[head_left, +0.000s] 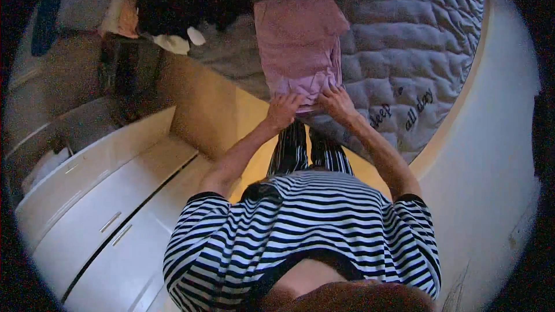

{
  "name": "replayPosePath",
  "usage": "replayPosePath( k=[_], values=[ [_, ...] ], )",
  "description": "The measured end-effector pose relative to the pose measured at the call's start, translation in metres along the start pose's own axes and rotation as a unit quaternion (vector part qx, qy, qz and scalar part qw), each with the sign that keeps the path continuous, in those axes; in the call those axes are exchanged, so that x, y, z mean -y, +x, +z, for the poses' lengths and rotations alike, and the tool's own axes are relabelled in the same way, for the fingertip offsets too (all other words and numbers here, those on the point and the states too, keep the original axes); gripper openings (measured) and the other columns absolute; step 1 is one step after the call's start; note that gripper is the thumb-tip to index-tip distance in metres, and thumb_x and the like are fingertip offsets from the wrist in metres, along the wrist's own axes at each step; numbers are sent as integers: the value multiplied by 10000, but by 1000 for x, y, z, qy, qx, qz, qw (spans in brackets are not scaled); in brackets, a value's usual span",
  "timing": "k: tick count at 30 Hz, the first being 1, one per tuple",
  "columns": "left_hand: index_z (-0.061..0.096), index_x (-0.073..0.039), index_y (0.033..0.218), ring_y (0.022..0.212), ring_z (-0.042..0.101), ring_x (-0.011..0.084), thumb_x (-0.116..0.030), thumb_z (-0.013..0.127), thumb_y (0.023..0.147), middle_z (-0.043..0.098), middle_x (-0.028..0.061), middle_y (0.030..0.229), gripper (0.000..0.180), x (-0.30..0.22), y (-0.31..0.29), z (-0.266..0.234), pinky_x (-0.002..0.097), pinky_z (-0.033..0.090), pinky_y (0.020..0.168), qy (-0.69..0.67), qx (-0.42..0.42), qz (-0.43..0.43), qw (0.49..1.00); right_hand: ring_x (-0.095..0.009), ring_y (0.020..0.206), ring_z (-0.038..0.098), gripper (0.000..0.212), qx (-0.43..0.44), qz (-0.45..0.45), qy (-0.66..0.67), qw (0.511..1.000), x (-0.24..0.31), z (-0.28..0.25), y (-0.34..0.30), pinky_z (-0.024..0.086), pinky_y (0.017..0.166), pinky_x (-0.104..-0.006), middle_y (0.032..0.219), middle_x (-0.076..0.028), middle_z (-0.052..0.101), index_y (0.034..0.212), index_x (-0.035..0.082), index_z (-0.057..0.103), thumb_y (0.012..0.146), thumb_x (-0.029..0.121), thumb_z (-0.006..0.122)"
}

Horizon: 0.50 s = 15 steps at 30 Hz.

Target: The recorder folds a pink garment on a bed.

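Observation:
A pink folded garment [298,34] lies lengthwise over the near edge of the bed. It has several layers, and its near end is gathered into creases; what kind of garment it is I cannot make out. My left hand [283,108] grips the near left corner, fingers curled over the cloth. At the near right corner my right hand [336,104] pinches the same end, thumb and fingers closed on the fabric. Both hands are close together, with the bunched cloth between them.
The bed carries a grey quilted cover [404,40] with dark lettering. Dark clothes [185,3] and a small white item [196,36] lie at the far left. White cabinets [110,219] stand to my left, and a pale wall [480,156] rises on the right.

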<state>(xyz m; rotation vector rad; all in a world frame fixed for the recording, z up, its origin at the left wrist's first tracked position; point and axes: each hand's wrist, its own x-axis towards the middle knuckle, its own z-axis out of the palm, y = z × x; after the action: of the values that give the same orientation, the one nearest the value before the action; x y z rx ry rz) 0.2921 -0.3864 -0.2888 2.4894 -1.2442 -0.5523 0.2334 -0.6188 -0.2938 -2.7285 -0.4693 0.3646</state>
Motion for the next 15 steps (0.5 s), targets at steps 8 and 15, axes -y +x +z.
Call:
replayPosePath(
  k=[8,15],
  values=[
    [500,-103,1293,1012,574,351,-94,616,656,587,162,1117,647,-8,-28,31,480,470,848,-102,34,-57,993,-325,977,551,211,54,57,85,993,24,12,-15,424,864,-454,959,-102,575,961,92,607,750,100,612],
    [504,-78,1246,976,613,367,-127,637,668,614,193,1091,595,-38,4,-63,492,500,792,-218,-4,-35,975,-370,866,579,173,43,146,152,976,15,-96,-18,478,750,-430,916,-150,583,945,71,637,779,117,620]
  ],
)
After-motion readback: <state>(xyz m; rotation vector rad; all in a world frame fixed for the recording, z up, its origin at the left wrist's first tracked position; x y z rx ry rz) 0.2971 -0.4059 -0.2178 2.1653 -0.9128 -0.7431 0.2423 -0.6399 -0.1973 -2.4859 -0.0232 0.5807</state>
